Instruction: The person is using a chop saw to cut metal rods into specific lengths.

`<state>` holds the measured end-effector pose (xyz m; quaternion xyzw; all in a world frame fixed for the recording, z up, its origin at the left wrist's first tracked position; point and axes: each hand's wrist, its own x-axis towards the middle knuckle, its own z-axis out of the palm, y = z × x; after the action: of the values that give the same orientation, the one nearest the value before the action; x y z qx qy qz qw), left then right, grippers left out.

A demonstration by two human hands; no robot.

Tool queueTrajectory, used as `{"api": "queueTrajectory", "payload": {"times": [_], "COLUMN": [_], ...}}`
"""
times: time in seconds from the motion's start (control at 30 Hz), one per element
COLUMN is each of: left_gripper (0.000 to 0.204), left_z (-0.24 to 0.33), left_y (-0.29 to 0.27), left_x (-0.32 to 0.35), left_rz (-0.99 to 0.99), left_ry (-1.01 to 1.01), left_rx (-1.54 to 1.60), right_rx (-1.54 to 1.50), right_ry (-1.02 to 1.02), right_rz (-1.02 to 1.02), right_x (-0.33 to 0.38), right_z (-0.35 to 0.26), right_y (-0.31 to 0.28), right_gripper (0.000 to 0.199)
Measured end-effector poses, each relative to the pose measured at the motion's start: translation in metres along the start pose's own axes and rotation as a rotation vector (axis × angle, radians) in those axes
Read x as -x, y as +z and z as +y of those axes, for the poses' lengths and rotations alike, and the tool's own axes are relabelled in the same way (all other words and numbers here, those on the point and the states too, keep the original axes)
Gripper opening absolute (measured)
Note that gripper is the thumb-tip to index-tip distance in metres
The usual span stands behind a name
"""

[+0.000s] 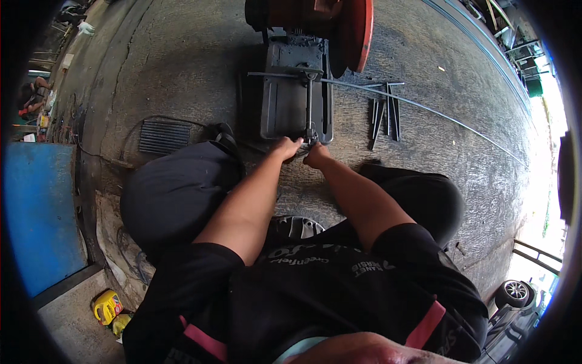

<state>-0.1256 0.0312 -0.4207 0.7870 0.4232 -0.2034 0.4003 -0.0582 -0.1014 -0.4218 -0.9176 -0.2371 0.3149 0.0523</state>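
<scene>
1. Concrete floor (pixel 200 60) spreads around you, with an orange-red cut-off machine (pixel 364 36) at twelve o'clock and its dark base (pixel 282 115) reaching back towards you.
2. From your hands, the clamp screw (pixel 309 100) runs straight to twelve o'clock, its near end right at your fingers.
3. At its far end, the thin metal rod (pixel 394 95) crosses the base, long axis from nine to nearly four o'clock, so roughly square to the screw (the fisheye bends its long right side).
4. Your left hand (pixel 287 148) and right hand (pixel 318 156) flank that near end, about equally close; whether either grips it, you cannot tell.
5. Cut metal pieces (pixel 388 112) lie at two o'clock, well apart from both.
</scene>
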Motion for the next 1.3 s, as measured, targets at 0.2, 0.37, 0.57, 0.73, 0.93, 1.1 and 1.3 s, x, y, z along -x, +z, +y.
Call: {"api": "queueTrajectory", "payload": {"times": [0.2,0.37,0.57,0.73,0.93,1.1,1.3], "left_gripper": [0.061,0.051,0.042,0.042,0.04,0.039,0.02], "left_z": [0.017,0.048,0.065,0.076,0.082,0.071,0.08], "left_y": [-0.021,-0.034,-0.032,-0.041,-0.038,-0.022,-0.004], "left_x": [0.037,0.06,0.072,0.077,0.076,0.072,0.069], "left_rz": [0.001,0.054,0.069,0.031,0.024,0.082,0.226], "left_ry": [0.192,0.189,0.195,0.186,0.146,0.14,0.169], "left_rx": [-0.147,-0.245,-0.309,-0.37,-0.476,-0.444,-0.497], "right_rx": [-0.217,-0.119,-0.04,-0.328,-0.544,-0.239,0.37], "right_ry": [0.105,-0.228,-0.492,-0.228,0.06,-0.311,-0.557], "right_rz": [-0.045,-0.223,-0.28,0.049,0.104,-0.015,0.091], "right_x": [-0.007,-0.015,-0.039,-0.02,-0.027,-0.048,-0.056], "right_z": [-0.009,0.008,0.025,0.016,0.005,0.018,0.031], "right_y": [-0.006,0.004,0.05,0.053,0.08,0.115,0.119], "right_gripper": [0.049,0.047,0.024,0.02,0.03,0.025,0.025]}}
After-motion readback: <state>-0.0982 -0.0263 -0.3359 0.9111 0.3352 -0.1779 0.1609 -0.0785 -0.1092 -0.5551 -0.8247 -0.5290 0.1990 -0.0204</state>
